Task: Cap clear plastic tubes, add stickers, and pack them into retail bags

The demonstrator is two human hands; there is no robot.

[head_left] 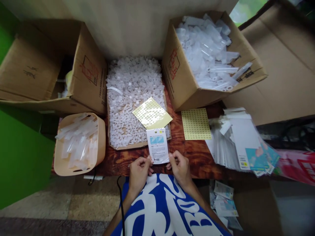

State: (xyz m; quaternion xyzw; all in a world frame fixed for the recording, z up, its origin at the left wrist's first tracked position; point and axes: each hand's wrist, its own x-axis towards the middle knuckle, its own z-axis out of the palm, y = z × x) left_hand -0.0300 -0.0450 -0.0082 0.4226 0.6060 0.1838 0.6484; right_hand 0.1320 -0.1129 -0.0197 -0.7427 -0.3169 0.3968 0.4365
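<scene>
A white printed packet [157,147] with a small blue picture lies at the table's front edge, its top reaching the tray of small white pieces [126,127]. My left hand [141,170] pinches the packet's lower left corner between thumb and fingers. At the lower right corner my right hand [180,166] has its fingers closed on the same packet. Just above the packet, a yellow sticker sheet [152,114] rests on the tray's contents. A second yellow sticker sheet [196,124] lies flat on the table to the right.
A beige bin [100,141] of translucent tubes stands left. Cardboard boxes [92,78] flank the tray; the right box [183,82] holds larger tubes. Stacked clear bags and printed cards [246,141] lie right. More packets [225,203] sit below the table edge.
</scene>
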